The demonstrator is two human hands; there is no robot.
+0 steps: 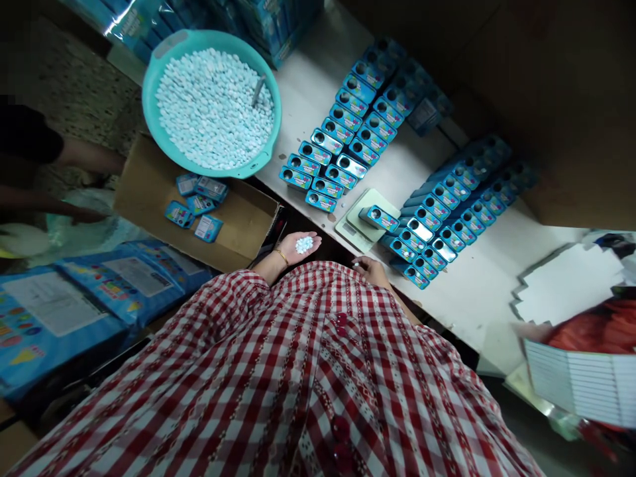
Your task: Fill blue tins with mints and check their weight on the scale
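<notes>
My left hand [294, 246] is turned palm up at the table's front edge, cupped around a small heap of pale blue-white candies [304, 245]. To its right, my right hand [371, 270] has its fingers pinched together just below a small kitchen scale [354, 228]. A white bit like one candy shows at those fingertips. On the scale stands a blue tin [381, 218] with a round dark hole in its top. Up and to the left, a turquoise basin [149, 99] is filled with the same candies, and a scoop handle [258, 91] sticks out of them.
Rows of blue tins [330, 136] stand on the white table [298, 79], with more rows [442, 209] right of the scale. A cardboard box [238, 232] at left holds several tins. Blue packages [99, 291] lie below it. Another person's arm [92, 156] reaches in at far left.
</notes>
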